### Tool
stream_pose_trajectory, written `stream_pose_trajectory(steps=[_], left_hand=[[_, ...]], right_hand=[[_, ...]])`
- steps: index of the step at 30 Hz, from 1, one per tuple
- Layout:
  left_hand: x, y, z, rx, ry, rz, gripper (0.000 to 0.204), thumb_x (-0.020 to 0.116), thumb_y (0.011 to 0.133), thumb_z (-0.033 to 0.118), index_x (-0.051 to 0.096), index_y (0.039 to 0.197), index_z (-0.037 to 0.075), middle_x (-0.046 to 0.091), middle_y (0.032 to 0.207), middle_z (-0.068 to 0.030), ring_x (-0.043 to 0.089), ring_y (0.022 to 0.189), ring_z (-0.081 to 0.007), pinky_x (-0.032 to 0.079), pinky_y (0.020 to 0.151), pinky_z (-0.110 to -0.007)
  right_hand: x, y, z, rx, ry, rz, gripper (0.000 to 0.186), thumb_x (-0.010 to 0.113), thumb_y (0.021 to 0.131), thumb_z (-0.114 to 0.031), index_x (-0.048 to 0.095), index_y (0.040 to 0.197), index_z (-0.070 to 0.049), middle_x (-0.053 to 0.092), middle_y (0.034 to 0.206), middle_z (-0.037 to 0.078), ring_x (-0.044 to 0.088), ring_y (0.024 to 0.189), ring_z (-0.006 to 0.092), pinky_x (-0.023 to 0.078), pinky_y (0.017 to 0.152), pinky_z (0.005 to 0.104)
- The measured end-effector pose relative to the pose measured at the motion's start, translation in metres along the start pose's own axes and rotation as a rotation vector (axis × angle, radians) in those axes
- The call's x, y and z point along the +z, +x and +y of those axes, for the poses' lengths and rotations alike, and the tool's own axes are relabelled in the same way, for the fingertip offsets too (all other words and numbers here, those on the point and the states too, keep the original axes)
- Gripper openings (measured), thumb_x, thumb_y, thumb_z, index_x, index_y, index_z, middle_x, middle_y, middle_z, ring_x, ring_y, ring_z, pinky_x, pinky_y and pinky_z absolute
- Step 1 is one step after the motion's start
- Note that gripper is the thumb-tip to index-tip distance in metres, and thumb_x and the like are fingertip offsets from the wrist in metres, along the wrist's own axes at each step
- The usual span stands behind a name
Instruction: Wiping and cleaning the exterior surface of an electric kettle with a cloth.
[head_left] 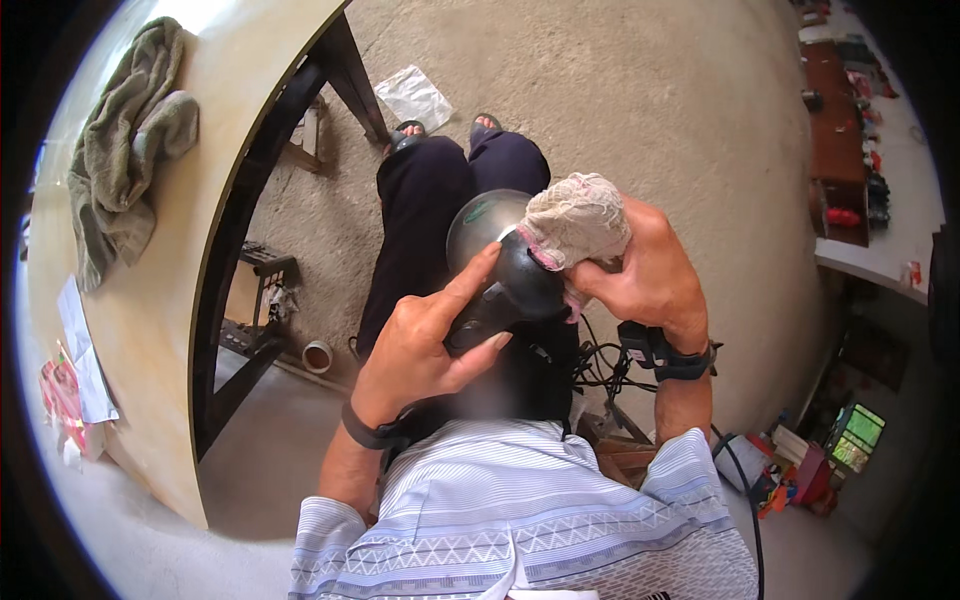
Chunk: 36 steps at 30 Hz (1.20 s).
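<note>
On my lap, above my dark trousers, is a glossy dark rounded object (522,292) with a see-through smoky curved top and a small green marking. My left hand (430,340) grips its left side, index finger on the upper surface and thumb lower down. My right hand (652,280) clutches a pale, crumpled cloth (576,218) with a pink edge, pressed against the object's upper right. The cloth hides part of that surface and some of my right fingers. Black straps circle both my wrists.
A pale table (150,330) on the left holds a grey towel (135,140) and papers. A white sheet (414,97) lies near my feet, a pipe piece (317,357) under the table. Cables (600,365) hang right of my lap. A cluttered counter (850,240) stands at right.
</note>
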<state>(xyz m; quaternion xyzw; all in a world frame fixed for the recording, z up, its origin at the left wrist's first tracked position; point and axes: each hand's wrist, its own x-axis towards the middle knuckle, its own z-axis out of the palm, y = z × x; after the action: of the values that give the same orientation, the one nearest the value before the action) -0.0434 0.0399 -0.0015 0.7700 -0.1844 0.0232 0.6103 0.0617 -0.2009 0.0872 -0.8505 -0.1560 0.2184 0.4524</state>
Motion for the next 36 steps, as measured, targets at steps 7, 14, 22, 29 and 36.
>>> stream_pose_trajectory(steps=[7,14,22,29,36], left_hand=[[-0.001,-0.007,-0.003,-0.052,-0.007,0.031,0.090,0.086,0.082,0.009,0.045,0.162,-0.001,0.072,0.132,-0.0288,0.080,0.096,-0.0388,0.062,0.081,-0.038],[0.006,-0.010,0.004,-0.038,-0.020,0.040,0.087,0.086,0.079,0.006,0.049,0.157,-0.004,0.069,0.140,-0.0264,0.080,0.099,-0.0376,0.061,0.086,-0.035],[0.010,-0.011,0.005,-0.024,0.101,0.002,0.089,0.087,0.081,0.011,0.046,0.159,-0.004,0.075,0.121,-0.0281,0.080,0.092,-0.0386,0.064,0.080,-0.038],[0.010,-0.006,0.001,-0.071,0.067,0.018,0.087,0.085,0.083,0.008,0.046,0.159,-0.005,0.074,0.127,-0.0246,0.079,0.105,-0.0308,0.061,0.088,-0.035],[-0.001,-0.008,0.012,-0.210,0.046,-0.024,0.085,0.079,0.088,0.013,0.043,0.163,-0.002,0.077,0.117,-0.0208,0.078,0.104,-0.0251,0.058,0.090,-0.034]], right_hand=[[0.031,0.000,0.018,-0.069,0.073,0.262,0.035,0.081,0.091,-0.013,0.071,0.119,0.006,0.080,0.108,0.017,0.078,0.098,0.0258,0.060,0.088,0.0372],[0.034,-0.017,0.034,-0.009,0.272,0.355,0.034,0.074,0.105,-0.025,0.073,0.122,0.005,0.082,0.104,0.013,0.076,0.099,0.0178,0.061,0.085,0.0318],[0.041,-0.019,-0.009,-0.038,-0.013,0.180,0.037,0.077,0.088,-0.016,0.072,0.120,0.001,0.073,0.123,0.019,0.069,0.120,0.0346,0.054,0.104,0.0459],[0.034,0.024,0.017,-0.057,-0.348,0.383,0.030,0.073,0.092,-0.022,0.076,0.099,0.007,0.077,0.097,0.026,0.077,0.084,0.0391,0.062,0.078,0.0480],[-0.002,-0.009,0.058,-0.087,0.760,0.581,0.035,0.071,0.105,-0.026,0.074,0.124,0.004,0.081,0.115,0.015,0.081,0.093,0.0207,0.067,0.080,0.0350]])
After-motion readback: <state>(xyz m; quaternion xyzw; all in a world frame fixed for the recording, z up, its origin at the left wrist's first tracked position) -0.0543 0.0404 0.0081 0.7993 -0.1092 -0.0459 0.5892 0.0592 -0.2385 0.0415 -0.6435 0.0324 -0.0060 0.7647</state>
